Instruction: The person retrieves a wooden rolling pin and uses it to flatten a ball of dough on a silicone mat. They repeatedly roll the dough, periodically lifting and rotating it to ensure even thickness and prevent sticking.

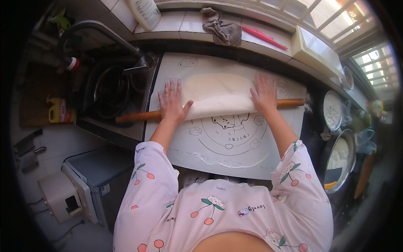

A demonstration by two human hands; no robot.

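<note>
A wide sheet of pale dough [220, 85] lies on a printed pastry mat [217, 159]. Its near edge is wrapped around a wooden rolling pin [291, 103], whose two ends stick out at the sides; the pin's middle is hidden by the dough. My left hand [173, 104] rests flat across the pin at the dough's left end, fingers stretched forward and thumb touching the dough. At the right end, my right hand [264, 94] lies over the pin in the same way, its fingertips beside the dough's edge. Flour streaks mark the near part of the mat.
Left of the mat is a sink [110, 91] with a faucet [104, 26]. A grey cloth [222, 26] and a pink tool [264, 37] lie on the tiled ledge. At right stand a bowl of flour [332, 110] and a metal pot [351, 167] holding dough pieces and a scraper.
</note>
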